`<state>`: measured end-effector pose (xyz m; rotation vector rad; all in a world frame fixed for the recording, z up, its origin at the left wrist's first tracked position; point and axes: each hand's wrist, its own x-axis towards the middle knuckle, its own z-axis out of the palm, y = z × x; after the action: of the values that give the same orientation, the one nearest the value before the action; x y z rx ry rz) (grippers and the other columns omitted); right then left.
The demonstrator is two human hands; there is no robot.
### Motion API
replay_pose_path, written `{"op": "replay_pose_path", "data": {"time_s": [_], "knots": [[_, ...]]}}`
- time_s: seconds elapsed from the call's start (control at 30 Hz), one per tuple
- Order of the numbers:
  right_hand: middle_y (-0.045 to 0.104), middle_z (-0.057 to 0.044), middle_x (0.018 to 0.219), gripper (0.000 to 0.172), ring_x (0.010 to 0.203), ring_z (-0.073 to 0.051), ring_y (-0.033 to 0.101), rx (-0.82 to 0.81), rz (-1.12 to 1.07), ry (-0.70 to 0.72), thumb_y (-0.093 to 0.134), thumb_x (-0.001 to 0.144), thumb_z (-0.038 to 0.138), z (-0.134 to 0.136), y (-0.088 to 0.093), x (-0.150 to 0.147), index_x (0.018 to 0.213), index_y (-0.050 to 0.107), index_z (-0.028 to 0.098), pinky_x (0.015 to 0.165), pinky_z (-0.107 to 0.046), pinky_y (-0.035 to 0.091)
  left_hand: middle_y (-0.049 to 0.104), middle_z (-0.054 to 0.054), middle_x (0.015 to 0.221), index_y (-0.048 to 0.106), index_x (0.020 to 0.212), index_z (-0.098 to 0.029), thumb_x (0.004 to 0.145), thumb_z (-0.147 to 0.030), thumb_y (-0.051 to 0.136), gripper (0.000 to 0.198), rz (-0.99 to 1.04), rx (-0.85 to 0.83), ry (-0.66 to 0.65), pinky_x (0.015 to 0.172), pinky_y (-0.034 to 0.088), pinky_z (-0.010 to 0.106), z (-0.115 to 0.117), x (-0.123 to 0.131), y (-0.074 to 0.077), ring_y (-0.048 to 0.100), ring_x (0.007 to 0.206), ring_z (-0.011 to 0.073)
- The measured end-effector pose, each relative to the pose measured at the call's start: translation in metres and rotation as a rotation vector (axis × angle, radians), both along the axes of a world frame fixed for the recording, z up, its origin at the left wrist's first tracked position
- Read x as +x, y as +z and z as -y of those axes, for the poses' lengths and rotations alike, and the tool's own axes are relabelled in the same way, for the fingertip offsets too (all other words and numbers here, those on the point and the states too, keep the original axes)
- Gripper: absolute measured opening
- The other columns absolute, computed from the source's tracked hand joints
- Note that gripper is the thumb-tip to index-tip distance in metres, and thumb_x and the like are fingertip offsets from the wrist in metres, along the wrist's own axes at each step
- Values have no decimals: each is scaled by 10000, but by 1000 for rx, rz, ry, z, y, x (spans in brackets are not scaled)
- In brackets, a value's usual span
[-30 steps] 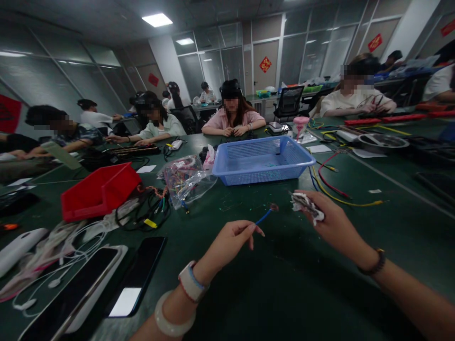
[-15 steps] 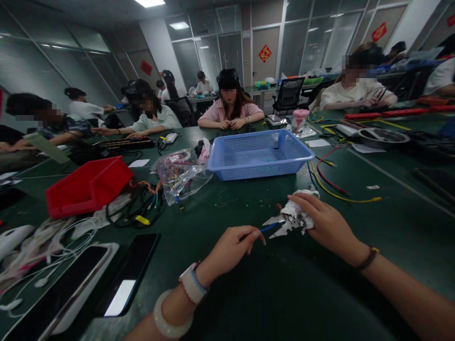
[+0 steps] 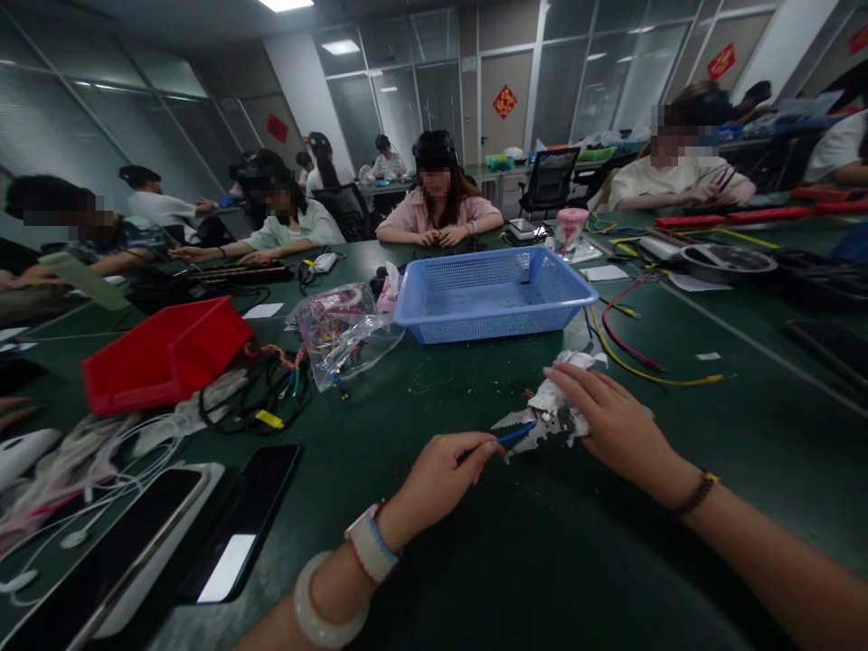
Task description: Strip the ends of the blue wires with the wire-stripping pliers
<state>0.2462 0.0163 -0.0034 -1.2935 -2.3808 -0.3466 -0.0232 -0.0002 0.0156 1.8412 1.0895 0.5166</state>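
Between the thumb and fingers of my left hand (image 3: pixel 448 475) is a thin blue wire (image 3: pixel 516 433), pinched near its lower left end. Its other end lies between the toothed metal jaws of a wire stripper (image 3: pixel 546 423), whose jaws are spread apart and point left. White wrapping, like tissue or cloth (image 3: pixel 566 380), covers the tool behind the jaws. Over that wrapping my right hand (image 3: pixel 620 420) is closed round the handles, which are mostly hidden. Small green scraps lie on the dark green table (image 3: pixel 475 551) just beyond the tool.
A blue mesh basket (image 3: pixel 498 316) stands beyond my hands. Coloured cables (image 3: pixel 651 371) lie to its right. Leftward are a clear bag of wires (image 3: pixel 339 334), a red bin (image 3: pixel 169 362), a black phone (image 3: pixel 248 515) and tangled white earphones (image 3: pixel 128 470). Several people sit around the table.
The stripper and my right hand have shifted slightly left and down, bringing the jaws farther around the blue wire. My left hand keeps its pinch on the wire.
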Motion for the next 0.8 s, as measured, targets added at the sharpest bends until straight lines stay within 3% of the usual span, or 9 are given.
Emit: {"op": "replay_pose_path", "data": {"time_s": [0.4,0.8], "knots": [[338,-170,1476,903,1366,-289,309,-6,29,26,448,636,-31,2,-1,-5,1479,166,131,1103,-477,336,425,-48,586,681,969,-160,943,-447,409,396,78,-86,27,546,286,215,-3,-2,-5,398,553,104],[352,-152,1458,892,1349,-280,334,-13,-25,18,439,655,-36,4,-1,-5,1480,167,166,1106,-479,332,406,-55,582,682,941,-162,940,-455,423,392,109,-107,15,551,277,217,-4,-4,-6,386,549,99]]}}
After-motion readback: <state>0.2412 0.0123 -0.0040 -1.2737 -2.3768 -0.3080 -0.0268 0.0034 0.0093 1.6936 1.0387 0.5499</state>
